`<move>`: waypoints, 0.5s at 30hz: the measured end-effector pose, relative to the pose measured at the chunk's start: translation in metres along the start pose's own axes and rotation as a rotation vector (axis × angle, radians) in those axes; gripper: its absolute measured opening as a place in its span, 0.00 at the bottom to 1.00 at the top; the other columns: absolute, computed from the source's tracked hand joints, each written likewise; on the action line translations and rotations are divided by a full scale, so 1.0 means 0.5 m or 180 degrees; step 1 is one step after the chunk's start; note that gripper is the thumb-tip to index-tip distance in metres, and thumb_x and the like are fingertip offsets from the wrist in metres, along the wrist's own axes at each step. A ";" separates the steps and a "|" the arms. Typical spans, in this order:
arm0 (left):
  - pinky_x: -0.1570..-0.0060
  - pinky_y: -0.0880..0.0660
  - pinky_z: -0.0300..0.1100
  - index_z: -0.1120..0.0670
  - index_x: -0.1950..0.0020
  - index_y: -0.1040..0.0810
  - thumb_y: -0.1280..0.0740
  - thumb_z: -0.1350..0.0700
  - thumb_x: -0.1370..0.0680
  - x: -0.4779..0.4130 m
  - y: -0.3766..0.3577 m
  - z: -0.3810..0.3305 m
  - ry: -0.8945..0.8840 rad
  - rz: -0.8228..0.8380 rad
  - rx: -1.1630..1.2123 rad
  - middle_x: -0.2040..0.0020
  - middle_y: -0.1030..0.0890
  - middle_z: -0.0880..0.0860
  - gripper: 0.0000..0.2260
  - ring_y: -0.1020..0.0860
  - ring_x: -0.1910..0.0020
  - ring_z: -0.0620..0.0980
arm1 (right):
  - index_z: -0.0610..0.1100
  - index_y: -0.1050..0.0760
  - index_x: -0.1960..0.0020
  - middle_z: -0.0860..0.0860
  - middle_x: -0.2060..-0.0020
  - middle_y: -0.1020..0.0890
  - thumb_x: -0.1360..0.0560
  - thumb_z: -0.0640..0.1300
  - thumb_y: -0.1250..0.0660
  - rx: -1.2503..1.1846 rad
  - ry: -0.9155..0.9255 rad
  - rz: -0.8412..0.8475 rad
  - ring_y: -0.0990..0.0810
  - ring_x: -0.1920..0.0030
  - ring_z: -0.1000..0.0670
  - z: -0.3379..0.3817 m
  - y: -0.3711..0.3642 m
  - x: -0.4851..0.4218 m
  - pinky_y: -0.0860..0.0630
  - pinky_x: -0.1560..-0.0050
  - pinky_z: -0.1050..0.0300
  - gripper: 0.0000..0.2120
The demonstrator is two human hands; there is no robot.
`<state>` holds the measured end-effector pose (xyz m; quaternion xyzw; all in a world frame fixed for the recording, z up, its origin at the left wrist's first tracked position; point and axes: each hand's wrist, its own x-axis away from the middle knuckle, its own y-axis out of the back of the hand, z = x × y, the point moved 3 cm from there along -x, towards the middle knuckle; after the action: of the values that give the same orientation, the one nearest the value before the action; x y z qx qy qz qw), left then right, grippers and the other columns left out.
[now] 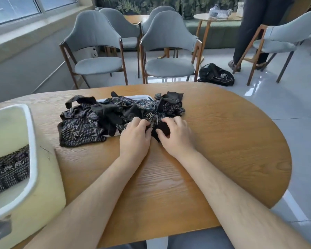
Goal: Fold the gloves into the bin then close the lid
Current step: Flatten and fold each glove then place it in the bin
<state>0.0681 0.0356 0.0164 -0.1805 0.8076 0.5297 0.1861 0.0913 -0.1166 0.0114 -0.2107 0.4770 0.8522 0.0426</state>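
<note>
Black glove point(153, 120), cuff nearward, gripped by left hand point(135, 139) and right hand point(176, 136).

No word or number can be read. A white, boxy emblem stands on the flat glove point(81, 131) at the pile's left. Another stands on the middle glove point(152, 117), and similar white marks on the folded gloves point(9, 169) in the bin point(32, 141). All are too blurred to decipher.
</note>
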 end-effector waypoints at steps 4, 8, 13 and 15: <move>0.60 0.23 0.53 0.55 0.52 0.19 0.34 0.51 0.21 -0.011 -0.010 0.004 -0.0211 -0.0121 -0.0049 0.55 0.23 0.52 0.08 0.22 0.55 0.58 | 0.49 0.17 0.41 0.47 0.52 0.22 0.24 0.53 0.27 0.0002 0.0093 -0.0235 0.22 0.49 0.41 0.001 -0.017 -0.028 0.23 0.52 0.46 0.14; 0.60 0.24 0.50 0.56 0.48 0.18 0.31 0.53 0.21 -0.004 -0.001 -0.004 -0.0445 -0.0488 0.0199 0.54 0.23 0.53 0.08 0.22 0.56 0.57 | 0.47 0.16 0.47 0.49 0.56 0.22 0.22 0.48 0.28 -0.0294 0.0188 -0.0600 0.22 0.52 0.43 -0.001 -0.008 -0.028 0.24 0.54 0.50 0.07; 0.60 0.30 0.39 0.56 0.48 0.25 0.29 0.45 0.22 0.009 0.019 -0.004 -0.0090 -0.0518 0.0632 0.58 0.25 0.49 0.15 0.27 0.60 0.47 | 0.47 0.17 0.47 0.49 0.53 0.23 0.19 0.49 0.32 -0.0552 0.0171 -0.0965 0.24 0.49 0.46 -0.001 0.024 -0.001 0.27 0.48 0.55 0.07; 0.60 0.31 0.39 0.55 0.50 0.25 0.29 0.43 0.23 0.011 0.018 -0.003 -0.0061 -0.0445 0.0627 0.60 0.26 0.48 0.16 0.28 0.62 0.47 | 0.47 0.17 0.48 0.48 0.52 0.23 0.19 0.48 0.32 -0.0538 0.0187 -0.0995 0.25 0.48 0.45 -0.004 0.027 0.004 0.27 0.44 0.54 0.07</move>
<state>0.0588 0.0372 0.0213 -0.2122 0.8394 0.4352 0.2470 0.0864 -0.1258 0.0207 -0.3100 0.3662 0.8657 0.1426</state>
